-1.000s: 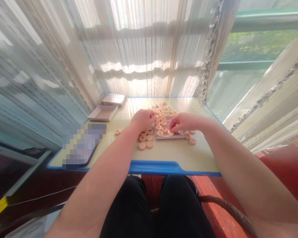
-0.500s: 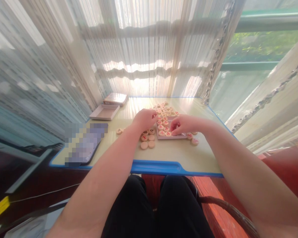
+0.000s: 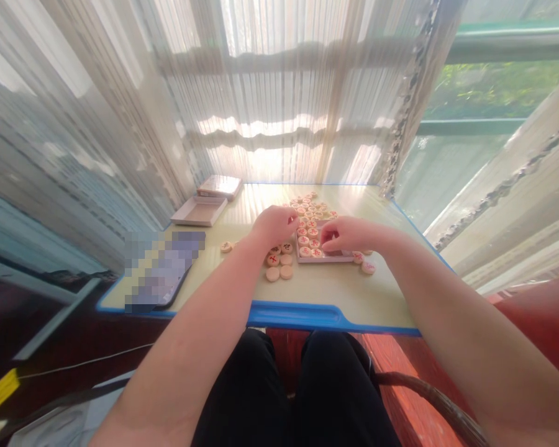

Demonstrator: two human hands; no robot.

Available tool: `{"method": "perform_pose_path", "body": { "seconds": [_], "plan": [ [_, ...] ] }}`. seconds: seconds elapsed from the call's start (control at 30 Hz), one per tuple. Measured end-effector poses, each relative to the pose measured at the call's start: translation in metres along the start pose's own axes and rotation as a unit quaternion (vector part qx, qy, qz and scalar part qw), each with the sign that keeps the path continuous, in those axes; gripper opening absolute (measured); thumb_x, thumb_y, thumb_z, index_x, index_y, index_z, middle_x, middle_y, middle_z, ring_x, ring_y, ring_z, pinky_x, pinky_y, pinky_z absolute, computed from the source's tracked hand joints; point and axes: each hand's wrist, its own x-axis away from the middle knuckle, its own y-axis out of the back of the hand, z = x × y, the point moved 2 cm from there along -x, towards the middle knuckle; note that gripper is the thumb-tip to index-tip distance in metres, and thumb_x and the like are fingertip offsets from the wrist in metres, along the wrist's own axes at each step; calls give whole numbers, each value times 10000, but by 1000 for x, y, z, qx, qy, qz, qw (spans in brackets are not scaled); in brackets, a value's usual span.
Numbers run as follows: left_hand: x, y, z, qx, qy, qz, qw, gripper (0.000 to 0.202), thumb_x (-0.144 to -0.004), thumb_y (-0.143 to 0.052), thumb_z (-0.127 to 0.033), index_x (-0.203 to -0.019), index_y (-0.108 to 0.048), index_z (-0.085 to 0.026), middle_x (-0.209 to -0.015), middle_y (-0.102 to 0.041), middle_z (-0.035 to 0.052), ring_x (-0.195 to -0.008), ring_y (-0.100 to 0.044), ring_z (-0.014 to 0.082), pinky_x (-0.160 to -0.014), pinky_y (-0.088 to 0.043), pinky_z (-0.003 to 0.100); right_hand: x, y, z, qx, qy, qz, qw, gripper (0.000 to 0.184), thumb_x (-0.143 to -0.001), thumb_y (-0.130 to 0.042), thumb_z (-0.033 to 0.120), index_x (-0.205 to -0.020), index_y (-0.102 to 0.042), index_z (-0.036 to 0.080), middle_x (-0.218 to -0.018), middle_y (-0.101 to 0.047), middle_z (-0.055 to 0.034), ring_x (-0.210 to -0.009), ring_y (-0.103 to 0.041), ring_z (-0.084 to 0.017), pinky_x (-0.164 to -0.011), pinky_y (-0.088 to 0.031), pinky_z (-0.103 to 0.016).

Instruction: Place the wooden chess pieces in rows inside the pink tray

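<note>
A shallow grey tray (image 3: 328,259) lies mid-table with round wooden chess pieces (image 3: 307,243) marked in red set in rows inside it. My left hand (image 3: 272,225) rests curled at the tray's left edge, fingertips pinched near the pieces; what it holds is hidden. My right hand (image 3: 345,234) hovers over the tray's right half, fingers bent and pinched together above the pieces. Loose pieces (image 3: 279,264) lie left of the tray, one piece (image 3: 368,267) to its right, and a heap (image 3: 310,203) sits behind it.
A yellow table with a blue rim (image 3: 298,313) stands before sheer curtains. A blurred dark flat object (image 3: 161,276) lies at the left front. An open empty box (image 3: 199,212) and its lid (image 3: 220,185) sit at the back left. A lone piece (image 3: 226,246) lies left.
My right hand has slid slightly back and left over the tray. My left hand stays at the tray's left edge. The view has shifted a little.
</note>
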Motion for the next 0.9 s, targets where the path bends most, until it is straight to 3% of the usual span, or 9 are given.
{"method": "perform_pose_path", "body": {
  "seconds": [0.2, 0.67, 0.8, 0.9],
  "plan": [
    [0, 0, -1, 2, 4, 5, 1000, 281, -829, -456, -325, -698, -668, -194, -607, -601, 29, -586, -500, 165, -552, -332, 290, 1, -1, 8, 10, -18, -17, 1000, 221, -753, -558, 417, -731, -639, 212, -682, -651, 4, -620, -563, -132, -537, -362, -256],
    [0, -1, -1, 1, 4, 17, 1000, 285, -837, -454, -338, -739, -683, -199, -639, -628, 33, -620, -533, 176, -586, -377, 300, 4, 2, 10, -14, -32, -20, 999, 237, -740, -584, 426, -764, -674, 208, -733, -658, -15, -657, -562, -145, -567, -377, -259],
    [0, -2, 2, 1, 10, 22, 1000, 285, -847, -449, -335, -762, -683, -196, -671, -643, 38, -649, -556, 183, -615, -414, 308, 0, 7, 6, -7, -38, -114, 993, 276, -762, -557, 439, -817, -686, 201, -773, -673, -26, -685, -567, -154, -592, -380, -267],
    [-1, 1, 2, 20, 16, -12, 1000, 273, -857, -442, -293, -941, -679, -187, -889, -687, 59, -823, -600, 199, -738, -463, 316, -4, 12, -5, 33, -58, -226, 972, 289, -802, -500, 419, -879, -686, 212, -849, -685, -30, -746, -577, -170, -623, -382, -280]
  ]
}}
